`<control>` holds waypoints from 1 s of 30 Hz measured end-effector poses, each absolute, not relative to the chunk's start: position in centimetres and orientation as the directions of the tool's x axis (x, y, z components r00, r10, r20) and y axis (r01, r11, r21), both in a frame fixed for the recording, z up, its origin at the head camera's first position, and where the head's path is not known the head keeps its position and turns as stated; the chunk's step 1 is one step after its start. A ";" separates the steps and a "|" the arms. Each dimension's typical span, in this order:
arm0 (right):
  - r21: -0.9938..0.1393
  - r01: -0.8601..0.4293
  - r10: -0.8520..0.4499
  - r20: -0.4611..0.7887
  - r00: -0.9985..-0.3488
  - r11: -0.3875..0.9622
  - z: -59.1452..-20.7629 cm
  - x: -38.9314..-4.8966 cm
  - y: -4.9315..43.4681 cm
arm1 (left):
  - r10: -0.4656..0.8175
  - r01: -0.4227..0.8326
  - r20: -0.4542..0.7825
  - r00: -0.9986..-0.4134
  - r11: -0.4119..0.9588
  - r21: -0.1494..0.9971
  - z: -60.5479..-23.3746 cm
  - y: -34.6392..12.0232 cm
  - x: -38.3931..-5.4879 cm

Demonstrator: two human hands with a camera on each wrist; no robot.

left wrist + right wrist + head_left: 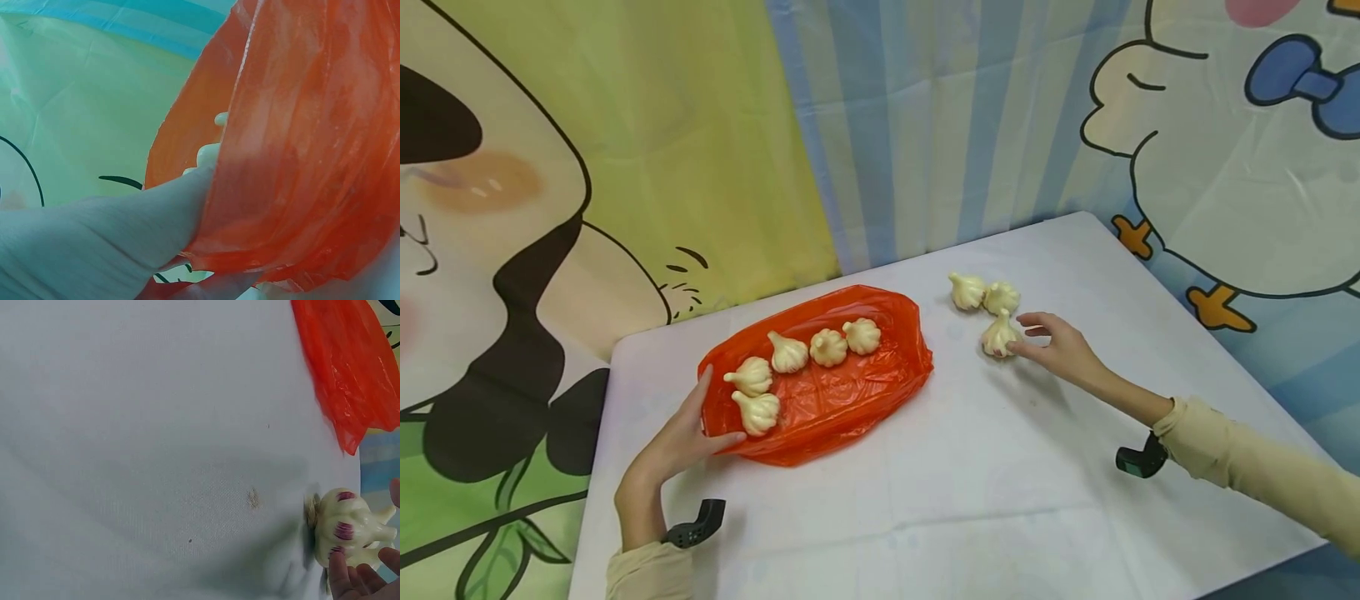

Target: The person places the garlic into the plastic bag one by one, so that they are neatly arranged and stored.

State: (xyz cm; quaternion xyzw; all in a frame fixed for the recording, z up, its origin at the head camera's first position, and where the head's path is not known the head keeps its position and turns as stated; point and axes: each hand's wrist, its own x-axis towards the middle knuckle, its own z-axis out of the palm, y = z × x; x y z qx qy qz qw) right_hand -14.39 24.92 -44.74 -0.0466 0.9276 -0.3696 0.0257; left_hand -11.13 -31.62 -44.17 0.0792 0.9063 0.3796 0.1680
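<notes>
An orange-red plastic bag (820, 400) lies spread open on the table, with several garlic bulbs (789, 353) inside it. At its left end my left hand (673, 437) holds the bag's edge, thumb toward the front and fingers at the back. In the left wrist view the bag wall (300, 144) hides part of that hand. My right hand (1063, 354) is at the nearest of three garlic bulbs on the table, a purple-streaked bulb (344, 528). Its thumb reaches the bulb's side while the other fingers stay spread apart. Behind it sit two more bulbs (967, 292).
A white cloth covers the table (925, 500), whose back edge meets a cartoon-printed curtain (917, 125). Small dark specks and a brownish crumb patch (252, 498) lie on the cloth near the right hand. A black wrist camera (1142, 458) hangs below the right sleeve.
</notes>
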 end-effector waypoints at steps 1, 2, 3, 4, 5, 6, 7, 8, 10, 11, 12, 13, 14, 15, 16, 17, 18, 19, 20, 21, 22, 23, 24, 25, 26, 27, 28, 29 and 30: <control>-0.689 -0.056 -0.111 -0.035 -0.993 0.723 -44.8 -14.7 24.9 | 0.269 0.013 -0.247 -0.931 0.700 0.714 -44.2 -31.6 -11.1; -0.688 -0.051 -0.118 -0.050 -0.992 0.724 -44.9 -14.9 24.9 | 0.268 0.012 -0.247 -0.931 0.701 0.713 -44.2 -31.6 -11.1; -0.693 -0.049 -0.124 -0.060 -0.990 0.720 -45.0 -15.2 24.8 | 0.268 0.013 -0.247 -0.931 0.702 0.712 -44.2 -31.6 -11.1; -0.695 -0.054 -0.134 -0.062 -0.989 0.717 -45.1 -15.4 24.7 | 0.267 0.014 -0.246 -0.932 0.703 0.711 -44.3 -31.6 -11.1; -0.698 -0.056 -0.140 -0.064 -0.988 0.714 -45.2 -15.6 24.6 | 0.267 0.015 -0.246 -0.932 0.705 0.709 -44.3 -31.6 -11.1; -0.700 -0.054 -0.142 -0.069 -0.987 0.712 -45.3 -15.7 24.5 | 0.268 0.017 -0.244 -0.932 0.705 0.709 -44.3 -31.6 -11.1; -0.703 -0.051 -0.142 -0.072 -0.987 0.710 -45.4 -15.9 24.4 | 0.268 0.019 -0.243 -0.932 0.706 0.708 -44.3 -31.6 -11.1; -0.704 -0.049 -0.142 -0.075 -0.987 0.708 -45.5 -16.0 24.3 | 0.268 0.019 -0.243 -0.932 0.707 0.707 -44.3 -31.6 -11.1; -0.704 -0.052 -0.147 -0.075 -0.986 0.708 -45.8 -16.2 24.2 | 0.268 0.019 -0.243 -0.932 0.707 0.707 -44.4 -31.6 -11.1; -0.703 -0.050 -0.147 -0.078 -0.986 0.709 -45.9 -16.3 24.2 | 0.269 0.021 -0.242 -0.932 0.706 0.708 -44.4 -31.6 -11.2; -0.703 -0.052 -0.149 -0.078 -0.986 0.709 -46.1 -16.4 24.1 | 0.271 0.021 -0.241 -0.932 0.705 0.709 -44.4 -31.6 -11.2; -0.702 -0.054 -0.152 -0.079 -0.985 0.710 -46.2 -16.5 24.1 | 0.270 0.022 -0.240 -0.932 0.706 0.708 -44.5 -31.6 -11.2; -0.701 -0.056 -0.156 -0.080 -0.984 0.711 -46.4 -16.6 24.1 | 0.271 0.022 -0.239 -0.932 0.705 0.709 -44.5 -31.6 -11.2; -0.701 -0.058 -0.161 -0.081 -0.984 0.711 -46.4 -16.6 24.1 | 0.271 0.022 -0.239 -0.932 0.703 0.710 -44.5 -31.6 -11.2; -0.703 -0.055 -0.160 -0.084 -0.983 0.709 -46.5 -16.6 24.1 | 0.270 0.021 -0.240 -0.933 0.704 0.710 -44.5 -31.6 -11.2; -0.706 -0.054 -0.161 -0.086 -0.983 0.707 -46.5 -16.7 24.1 | 0.269 0.020 -0.241 -0.933 0.705 0.709 -44.5 -31.6 -11.2; -0.710 -0.052 -0.162 -0.088 -0.983 0.703 -46.6 -16.7 24.1 | 0.266 0.017 -0.243 -0.933 0.707 0.707 -44.5 -31.6 -11.2; -0.713 -0.051 -0.164 -0.091 -0.982 0.700 -46.6 -16.7 24.1 | 0.265 0.015 -0.246 -0.933 0.708 0.706 -44.5 -31.6 -11.3; -0.716 -0.050 -0.165 -0.092 -0.982 0.696 -46.6 -16.7 24.1 | 0.262 0.011 -0.249 -0.932 0.708 0.706 -44.5 -31.6 -11.3; -0.719 -0.050 -0.167 -0.092 -0.982 0.693 -46.6 -16.7 24.1 | 0.260 0.007 -0.252 -0.932 0.710 0.705 -44.4 -31.6 -11.3; -0.722 -0.050 -0.167 -0.092 -0.982 0.690 -46.6 -16.7 24.1 | 0.257 0.004 -0.254 -0.932 0.711 0.703 -44.4 -31.6 -11.2; -0.724 -0.048 -0.168 -0.095 -0.981 0.688 -46.6 -16.7 24.0 | 0.256 0.002 -0.256 -0.932 0.711 0.703 -44.4 -31.6 -11.2; -0.726 -0.046 -0.168 -0.097 -0.981 0.686 -46.6 -16.7 24.0 | 0.255 0.000 -0.257 -0.932 0.710 0.704 -44.4 -31.6 -11.2; -0.727 -0.043 -0.168 -0.100 -0.981 0.685 -46.6 -16.7 24.0 | 0.255 -0.001 -0.259 -0.932 0.710 0.705 -44.4 -31.6 -11.2; -0.728 -0.039 -0.166 -0.104 -0.981 0.684 -46.6 -16.6 24.0 | 0.255 -0.002 -0.260 -0.931 0.710 0.705 -44.4 -31.6 -11.1; -0.730 -0.034 -0.164 -0.107 -0.981 0.682 -46.6 -16.6 24.0 | 0.256 -0.002 -0.260 -0.931 0.709 0.705 -44.4 -31.6 -11.1; -0.730 -0.030 -0.163 -0.112 -0.980 0.683 -46.6 -16.6 24.0 | 0.256 -0.002 -0.260 -0.931 0.708 0.707 -44.4 -31.6 -11.1; -0.732 -0.027 -0.163 -0.115 -0.980 0.681 -46.6 -16.6 24.0 | 0.258 -0.002 -0.259 -0.931 0.706 0.708 -44.4 -31.6 -11.1; -0.733 -0.026 -0.164 -0.117 -0.979 0.680 -46.5 -16.6 24.0 | 0.258 -0.002 -0.259 -0.931 0.705 0.709 -44.4 -31.6 -11.1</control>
